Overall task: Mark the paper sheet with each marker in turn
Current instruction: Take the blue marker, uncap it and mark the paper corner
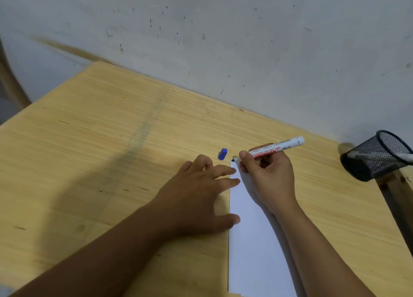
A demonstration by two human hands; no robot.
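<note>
A person's two bare hands work at a pale wooden bench (111, 145) set against a scuffed grey-white wall (245, 40). A white rectangular paper sheet (252, 241) lies flat on the bench, running from the lower edge of the view up toward the centre.

The right hand (266, 176) is wrapped around a white-barrelled marker with red lettering (277, 149), thumb and fingers closed on the barrel near its writing end. The marker lies at a low angle, its rear end pointing toward 2 o'clock and its dark tip at the sheet's far left corner; whether the tip actually touches the paper cannot be made out. The right forearm lies across the sheet and covers much of its right side.

The left hand (199, 194) grips nothing: it rests palm down with fingers spread, mostly on the wood, the fingertips and thumb reaching over the sheet's left edge.

A small blue marker cap (222, 154) lies on the bench at about 11 o'clock from the marker tip, just beyond the sheet's corner and near the left fingertips, touching neither.

At 3 o'clock from the hands, near the bench's right edge, a black wire-mesh pen holder (375, 156) stands with a white pen-like object poking out of its mouth.
</note>
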